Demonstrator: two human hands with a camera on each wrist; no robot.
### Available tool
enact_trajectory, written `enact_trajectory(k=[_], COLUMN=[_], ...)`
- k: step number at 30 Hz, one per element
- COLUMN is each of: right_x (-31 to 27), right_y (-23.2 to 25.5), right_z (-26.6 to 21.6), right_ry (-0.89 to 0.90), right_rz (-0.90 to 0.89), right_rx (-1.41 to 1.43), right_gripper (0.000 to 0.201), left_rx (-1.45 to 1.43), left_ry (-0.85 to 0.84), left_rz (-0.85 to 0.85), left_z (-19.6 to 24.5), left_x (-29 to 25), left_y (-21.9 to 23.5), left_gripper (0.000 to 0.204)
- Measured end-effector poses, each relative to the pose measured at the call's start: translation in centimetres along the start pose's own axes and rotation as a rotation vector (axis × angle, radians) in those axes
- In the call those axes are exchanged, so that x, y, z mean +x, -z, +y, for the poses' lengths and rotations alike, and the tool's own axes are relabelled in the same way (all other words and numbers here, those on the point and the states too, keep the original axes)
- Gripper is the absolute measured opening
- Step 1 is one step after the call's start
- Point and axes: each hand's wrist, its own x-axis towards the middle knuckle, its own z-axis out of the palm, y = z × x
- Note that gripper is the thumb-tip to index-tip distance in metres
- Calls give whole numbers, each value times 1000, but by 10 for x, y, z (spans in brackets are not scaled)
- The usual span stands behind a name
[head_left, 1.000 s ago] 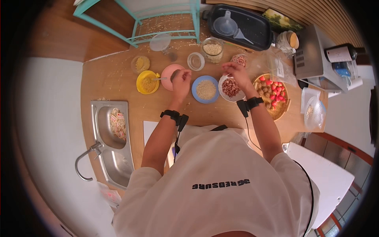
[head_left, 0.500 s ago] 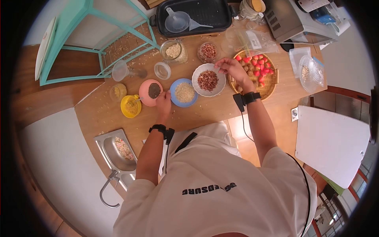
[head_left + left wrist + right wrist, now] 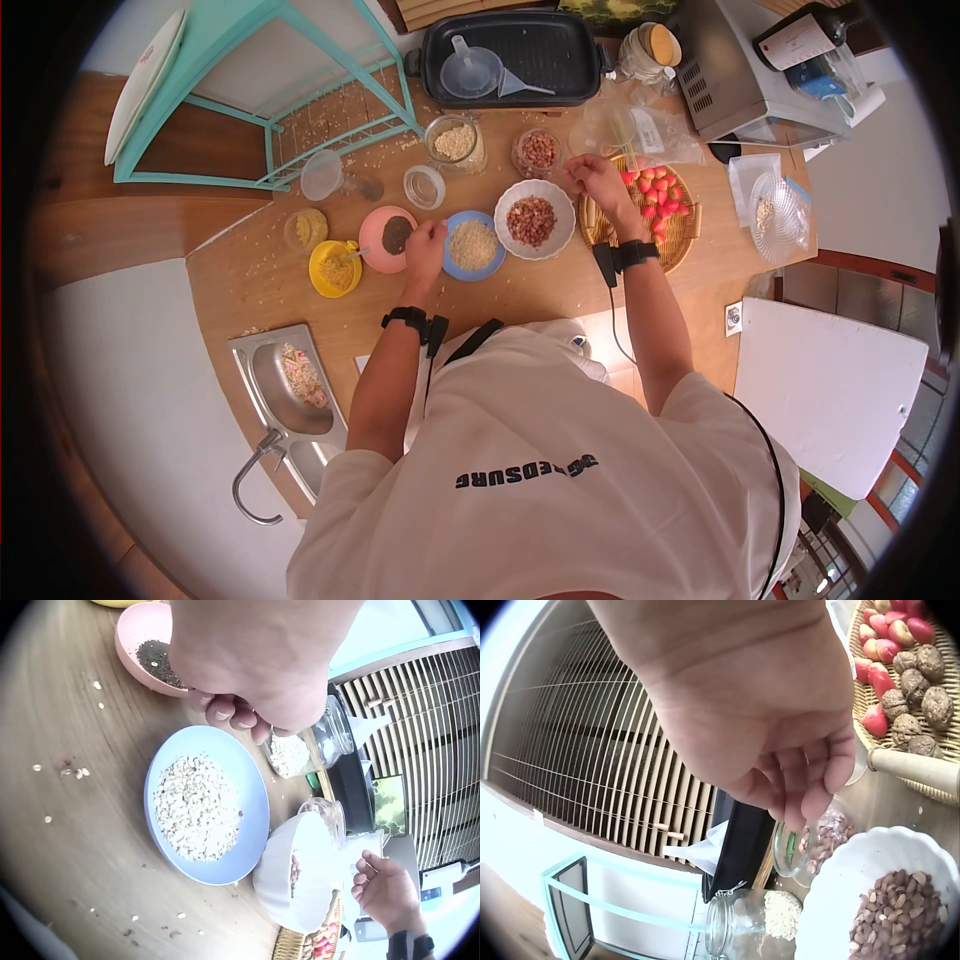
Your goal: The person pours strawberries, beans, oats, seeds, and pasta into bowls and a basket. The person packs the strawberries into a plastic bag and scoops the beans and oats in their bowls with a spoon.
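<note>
- Head view: left hand (image 3: 425, 250), fingers loosely curled, over the gap between pink bowl (image 3: 373, 228) and blue dish (image 3: 252, 787).
- Right hand (image 3: 605, 188): well apart, relaxed, over basket (image 3: 682, 238) edge beside white bowl (image 3: 840, 889).

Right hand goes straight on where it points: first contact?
Likely the glass jar of reddish nuts, ahead of the right hand; height is unclear, so it may pass above.

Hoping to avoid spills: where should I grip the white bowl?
Probably pinch the white bowl by the rim nearest the person, coming from that side: open table lies there, while the blue bowl and basket flank it. Its scalloped rim rises above the nuts.
</note>
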Motion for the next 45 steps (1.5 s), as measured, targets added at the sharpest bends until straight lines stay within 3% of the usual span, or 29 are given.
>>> enact_trajectory(k=[5,8,11,14,16,17,19,23,25,27,29,30,31,32,35,37,40,45], right_x=[-1,-1,-5,11,8,6,-4,-15,-22,-23,-27,-30,-31,-31,-23,-25,-25,-35], right_y=[-2,-13,-23,-32,-36,-38,-44,-35,-24,-2,22,34,43,49,54,50,43,32], right_z=[18,29,13,29,31,32,21,18,18,26,25,29,37,44,72,70,70,64], right_ry=[-4,-25,-67,50,179,175,121,151,245,264,62,60,43,28,-54,-47,-19,43], right_rz=[77,38,-35,-45,60,65,107,89,245,354,529,538,596,651,592,574,557,597], right_rx=[30,73,-121,-257,-619,-618,-822,-728,-469,-528,-499,-503,-675,-845,-986,-980,-916,-856], right_gripper=[18,19,20,22,23,23,25,23,20,19,24,24,28,35,46,49,50,50], left_rx=[-32,-206,-437,-379,-128,-128,157,201,315,291,262,166,71,71,44,49,-44,-112], left_ry=[34,160,313,267,121,118,144,73,78,69,59,153,249,244,322,160,117,248], left_rz=[64,-30,-58,-47,11,5,-26,-100,-206,-228,-250,-291,-331,-331,-400,-396,-368,-440], left_z=[-32,-49,-51,-65,-53,-47,-37,-43,-40,-39,-46,-57,-63,-68,-72,-80,-94,-70], left_x=[-6,-7,-6,-2,-5,-6,-8,-7,-9,-12,-12,-11,-12,-13,-9,-13,-16,-18], left_y=[-7,-9,-13,-13,-11,-7,-5,-2,2,5,6,5,4,3,3,-4,-10,1], left_gripper=[31,26,22,25,24,24,22,25,32,34,36,36,35,35,38,34,38,42])
